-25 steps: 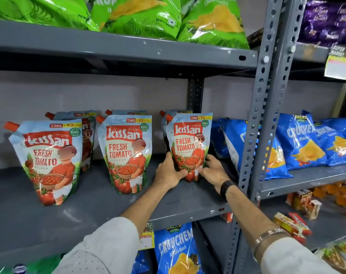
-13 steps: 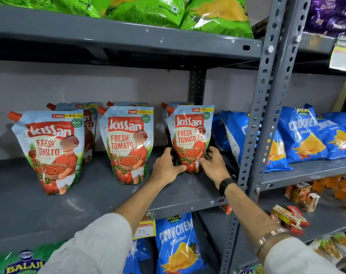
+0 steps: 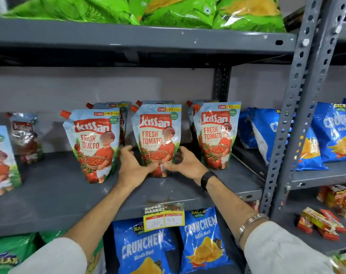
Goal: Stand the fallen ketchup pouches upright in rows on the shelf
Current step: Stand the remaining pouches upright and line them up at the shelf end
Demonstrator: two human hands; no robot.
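Three Kissan ketchup pouches stand upright in the front row of the grey shelf (image 3: 59, 194): a left pouch (image 3: 93, 143), a middle pouch (image 3: 158, 133) and a right pouch (image 3: 217, 131). Behind each stands another pouch, mostly hidden, such as the back pouch (image 3: 112, 105). At the far left there are two more pouches (image 3: 25, 135). My left hand (image 3: 132, 167) and my right hand (image 3: 186, 163) flank the base of the middle pouch. Their fingers are spread beside it and the thumbs rest against its front. Both hands are blurred.
A perforated steel post (image 3: 298, 95) bounds the shelf on the right, with blue chip bags (image 3: 334, 131) beyond it. Green chip bags (image 3: 178, 10) fill the shelf above. Blue Crunchem bags (image 3: 203, 240) and a yellow price tag (image 3: 164, 218) sit below. Small cartons (image 3: 322, 222) lie at the lower right.
Both hands have left the right pouch, which stays upright, and moved left to the base of the middle pouch. The view has shifted left, showing more pouches at the far left.
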